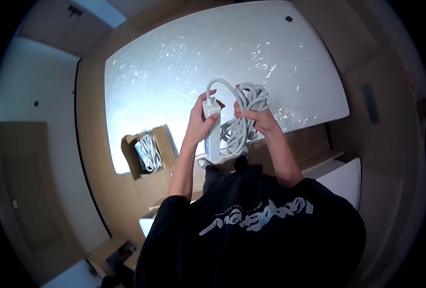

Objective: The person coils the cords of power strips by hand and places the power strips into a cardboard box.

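My left hand (202,120) is closed around the upper part of a white power strip (214,139), which hangs upright in front of my body. From its top end a thick pale grey cord (224,82) arches over to the right into a looped bundle. My right hand (261,118) grips this coiled cord (252,98) around its middle, with loops sticking out above and below the fingers. Some of the right fingers are hidden behind the coil.
A large plastic-wrapped mattress (174,72) lies ahead of me. By its lower left corner stands an open cardboard box (163,144) holding another coiled white cord (148,152). A small dark object (288,19) rests on the mattress's far right. A door (30,192) is at left.
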A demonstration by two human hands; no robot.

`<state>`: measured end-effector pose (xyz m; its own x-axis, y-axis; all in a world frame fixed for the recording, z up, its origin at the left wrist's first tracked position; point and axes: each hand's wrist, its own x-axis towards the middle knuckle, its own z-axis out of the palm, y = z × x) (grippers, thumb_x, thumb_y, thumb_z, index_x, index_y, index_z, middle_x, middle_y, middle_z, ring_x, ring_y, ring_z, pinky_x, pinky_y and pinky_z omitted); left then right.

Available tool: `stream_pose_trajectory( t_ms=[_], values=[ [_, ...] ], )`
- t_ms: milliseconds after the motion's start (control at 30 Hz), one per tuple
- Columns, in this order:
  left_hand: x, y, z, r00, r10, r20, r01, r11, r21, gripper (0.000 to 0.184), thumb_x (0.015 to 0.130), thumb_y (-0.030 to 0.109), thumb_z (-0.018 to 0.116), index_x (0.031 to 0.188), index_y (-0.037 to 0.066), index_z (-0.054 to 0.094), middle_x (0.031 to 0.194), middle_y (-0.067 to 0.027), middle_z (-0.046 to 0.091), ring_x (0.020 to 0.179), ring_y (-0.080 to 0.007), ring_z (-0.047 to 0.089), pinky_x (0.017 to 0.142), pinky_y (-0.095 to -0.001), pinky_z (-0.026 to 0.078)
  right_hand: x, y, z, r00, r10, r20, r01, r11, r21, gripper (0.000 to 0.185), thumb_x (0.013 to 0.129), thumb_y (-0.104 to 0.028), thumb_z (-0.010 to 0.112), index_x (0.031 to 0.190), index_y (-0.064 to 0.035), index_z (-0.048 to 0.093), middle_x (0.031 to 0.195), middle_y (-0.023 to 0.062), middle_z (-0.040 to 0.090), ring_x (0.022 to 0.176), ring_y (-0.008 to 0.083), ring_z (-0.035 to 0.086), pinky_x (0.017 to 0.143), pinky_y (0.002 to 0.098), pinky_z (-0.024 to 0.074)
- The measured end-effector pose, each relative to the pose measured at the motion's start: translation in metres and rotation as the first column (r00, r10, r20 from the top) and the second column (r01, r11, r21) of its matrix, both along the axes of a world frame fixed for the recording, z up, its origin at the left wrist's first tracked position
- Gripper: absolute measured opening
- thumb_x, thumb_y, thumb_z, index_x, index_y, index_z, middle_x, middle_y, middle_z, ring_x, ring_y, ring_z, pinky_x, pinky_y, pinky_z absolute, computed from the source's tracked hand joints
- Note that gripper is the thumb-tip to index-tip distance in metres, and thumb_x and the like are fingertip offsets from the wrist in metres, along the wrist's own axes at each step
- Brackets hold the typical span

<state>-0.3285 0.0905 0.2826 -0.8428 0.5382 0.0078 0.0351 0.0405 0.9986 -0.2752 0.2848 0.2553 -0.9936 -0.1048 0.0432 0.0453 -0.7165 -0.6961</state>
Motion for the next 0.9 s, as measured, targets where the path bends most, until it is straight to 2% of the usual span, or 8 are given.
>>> stream_pose_trajectory(
  t_ms=[100, 133, 233, 367, 433, 700, 833, 900],
  values=[
    [0.025, -0.016, -0.002, 0.995, 0.066, 0.07, -0.076, 0.987, 0.144, 0.07, 0.069, 0.013, 0.051, 0.134, 0.0, 0.029, 0.117, -0.0152, 0.053, 0.108, -0.0221, 0.052, 0.096, -0.0326, 0.038, -0.006, -0.036, -0.013, 0.997, 0.049, 0.067, -0.056, 0.992, 0.114, 0.058, 0.072, 0.002, 0.064, 0.126, -0.0016, 0.043, 0.091, 0.009, 0.058, 0.081, 0.017, 0.058, 0.071, 0.0298, 0.0487],
    [0.033, -0.02, -0.004, 0.988, 0.058, 0.143, -0.083, 0.981, 0.174, 0.073, 0.07, 0.016, 0.05, 0.137, 0.0, 0.024, 0.125, -0.018, 0.046, 0.114, -0.0247, 0.049, 0.1, -0.0343, 0.036, -0.006, -0.054, -0.014, 0.979, -0.094, 0.18, 0.07, 0.988, 0.138, 0.049, 0.074, 0.008, 0.063, 0.119, -0.0014, 0.048, 0.1, 0.0084, 0.059, 0.088, 0.0171, 0.06, 0.073, 0.0281, 0.0516],
    [0.057, -0.027, 0.006, 0.989, 0.134, -0.061, -0.141, 0.981, -0.132, 0.092, 0.07, 0.017, 0.071, 0.14, 0.0, 0.013, 0.123, -0.0198, 0.045, 0.113, -0.0263, 0.048, 0.097, -0.0358, 0.038, -0.009, -0.093, -0.015, 0.917, -0.202, 0.344, 0.104, 0.953, 0.284, 0.045, 0.077, 0.007, 0.063, 0.119, -0.0016, 0.049, 0.105, 0.0084, 0.058, 0.094, 0.0167, 0.06, 0.076, 0.0284, 0.0517],
    [0.064, -0.071, -0.016, 0.946, 0.233, 0.224, -0.228, 0.973, -0.047, 0.1, 0.067, 0.015, 0.077, 0.142, 0.006, 0.012, 0.121, -0.017, 0.047, 0.111, -0.0252, 0.049, 0.095, -0.0357, 0.04, -0.01, -0.118, -0.049, 0.905, 0.045, 0.423, -0.091, 0.992, 0.089, 0.045, 0.074, 0.003, 0.063, 0.117, -0.0014, 0.051, 0.102, 0.0083, 0.06, 0.092, 0.0186, 0.06, 0.077, 0.0296, 0.0513],
    [0.063, -0.104, -0.036, 0.905, 0.135, 0.402, -0.205, 0.969, 0.136, 0.098, 0.068, 0.012, 0.075, 0.143, 0.008, 0.012, 0.122, -0.0145, 0.047, 0.112, -0.0243, 0.048, 0.096, -0.0353, 0.04, -0.008, -0.144, -0.053, 0.883, 0.114, 0.456, -0.174, 0.98, 0.092, 0.043, 0.073, 0.003, 0.062, 0.115, -0.0012, 0.052, 0.1, 0.0082, 0.06, 0.092, 0.0184, 0.061, 0.077, 0.0295, 0.0511],
    [0.091, -0.223, -0.099, 0.793, 0.48, 0.376, -0.502, 0.864, -0.043, 0.102, 0.069, 0.015, 0.076, 0.138, -0.006, 0.003, 0.124, -0.0178, 0.042, 0.114, -0.0228, 0.044, 0.093, -0.0326, 0.04, -0.013, -0.293, -0.106, 0.758, 0.218, 0.615, -0.384, 0.911, 0.151, 0.033, 0.078, -0.008, 0.059, 0.109, 0.0002, 0.055, 0.098, 0.0082, 0.061, 0.09, 0.0184, 0.06, 0.078, 0.0317, 0.0492],
    [0.072, -0.293, -0.088, 0.692, 0.587, 0.421, -0.522, 0.809, -0.269, 0.092, 0.072, 0.015, 0.073, 0.137, -0.007, 0.012, 0.109, -0.0143, 0.052, 0.097, -0.0188, 0.054, 0.085, -0.0295, 0.045, -0.012, -0.367, -0.137, 0.631, 0.426, 0.648, -0.3, 0.905, -0.302, 0.033, 0.083, -0.02, 0.056, 0.112, -0.0026, 0.054, 0.101, 0.0107, 0.061, 0.093, 0.0225, 0.06, 0.084, 0.0351, 0.0473],
    [0.054, -0.325, -0.109, 0.709, 0.641, 0.296, -0.545, 0.763, -0.347, 0.095, 0.073, 0.029, 0.072, 0.137, -0.007, 0.013, 0.106, -0.0199, 0.057, 0.096, -0.0252, 0.059, 0.086, -0.034, 0.046, -0.02, -0.407, -0.153, 0.646, 0.429, 0.632, -0.258, 0.901, -0.348, 0.041, 0.087, -0.031, 0.055, 0.116, -0.0025, 0.053, 0.107, 0.0106, 0.061, 0.098, 0.0219, 0.059, 0.087, 0.0344, 0.0458]
  ],
)
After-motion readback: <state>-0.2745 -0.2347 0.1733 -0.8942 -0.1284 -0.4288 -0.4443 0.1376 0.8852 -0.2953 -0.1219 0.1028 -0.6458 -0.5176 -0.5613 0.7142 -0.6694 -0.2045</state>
